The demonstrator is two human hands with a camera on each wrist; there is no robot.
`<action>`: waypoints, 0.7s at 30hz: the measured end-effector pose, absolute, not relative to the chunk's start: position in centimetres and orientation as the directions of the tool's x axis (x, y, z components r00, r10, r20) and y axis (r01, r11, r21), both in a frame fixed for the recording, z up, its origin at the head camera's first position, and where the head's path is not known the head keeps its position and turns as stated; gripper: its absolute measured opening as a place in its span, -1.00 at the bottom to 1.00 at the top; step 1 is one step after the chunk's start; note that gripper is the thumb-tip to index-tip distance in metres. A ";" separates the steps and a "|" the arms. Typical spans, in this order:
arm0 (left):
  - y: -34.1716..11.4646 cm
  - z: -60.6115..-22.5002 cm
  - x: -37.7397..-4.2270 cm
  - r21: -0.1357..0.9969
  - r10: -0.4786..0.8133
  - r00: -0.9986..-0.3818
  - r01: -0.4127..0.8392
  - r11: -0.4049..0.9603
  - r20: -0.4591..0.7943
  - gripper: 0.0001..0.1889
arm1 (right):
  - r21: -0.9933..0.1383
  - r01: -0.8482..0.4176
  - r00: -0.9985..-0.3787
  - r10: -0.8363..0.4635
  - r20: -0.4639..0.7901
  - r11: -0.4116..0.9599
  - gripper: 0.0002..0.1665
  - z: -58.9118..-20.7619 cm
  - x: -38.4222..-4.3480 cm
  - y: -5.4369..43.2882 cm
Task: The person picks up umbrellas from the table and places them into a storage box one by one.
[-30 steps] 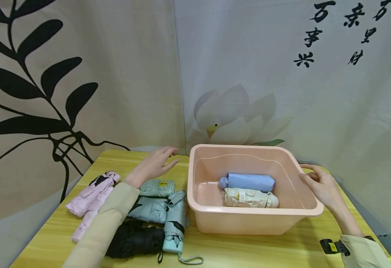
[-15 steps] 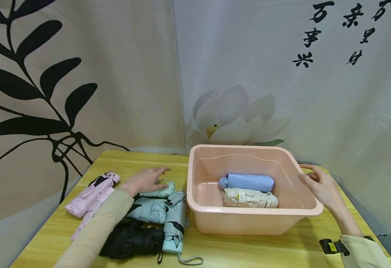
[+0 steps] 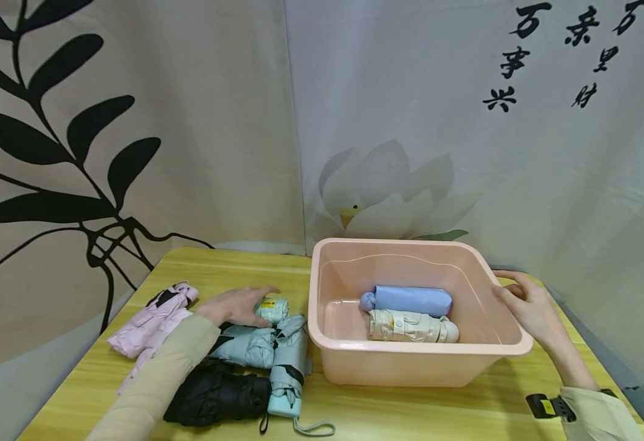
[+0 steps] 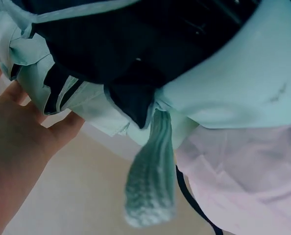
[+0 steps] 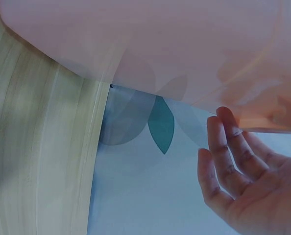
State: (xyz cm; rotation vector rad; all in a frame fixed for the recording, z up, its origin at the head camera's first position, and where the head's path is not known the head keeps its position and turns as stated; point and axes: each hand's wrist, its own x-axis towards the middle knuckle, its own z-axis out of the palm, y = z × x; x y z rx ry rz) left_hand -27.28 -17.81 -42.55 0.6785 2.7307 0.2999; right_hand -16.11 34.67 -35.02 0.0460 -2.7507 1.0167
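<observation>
Packing is judged partly done; the blue umbrella (image 3: 410, 300) and the cream umbrella (image 3: 410, 326) lie side by side inside the peach bin (image 3: 393, 369); outstanding on the counter (image 3: 388, 413), taking the bin as clock centre: the mint umbrella (image 3: 274, 311) at nine o'clock, the pink bundle (image 3: 153, 327) beyond it, the pale teal umbrella (image 3: 249, 346), long teal umbrella (image 3: 285, 398) and black umbrella (image 3: 219, 395) towards eight; left hand (image 3: 234, 306) spans the mint umbrella, whether gripping cannot be told; right hand (image 3: 530, 309) touches the bin's rim at three, fingers relaxed.

At left, the far mint umbrella (image 3: 274, 310) looks creased, matt cloth, a nearby strap (image 4: 153, 171) ribbed and woven; at right, the tub (image 3: 399, 369) is smooth, faintly glossy plastic; the table (image 3: 410, 413) shows smooth wood grain
</observation>
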 end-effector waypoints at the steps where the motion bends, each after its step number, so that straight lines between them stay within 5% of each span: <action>1: -17.8 -42.6 -27.3 0.269 0.478 -0.841 0.413 0.870 -0.253 -0.17 | -0.640 -0.101 -0.978 0.043 0.206 0.762 -0.44 -35.0 -16.1 34.7; 21: -18.1 -44.0 -28.1 0.295 0.538 -0.822 0.475 0.829 -0.187 -0.29 | -0.646 -0.104 -0.977 0.044 0.209 0.756 -0.44 -35.1 -16.1 34.7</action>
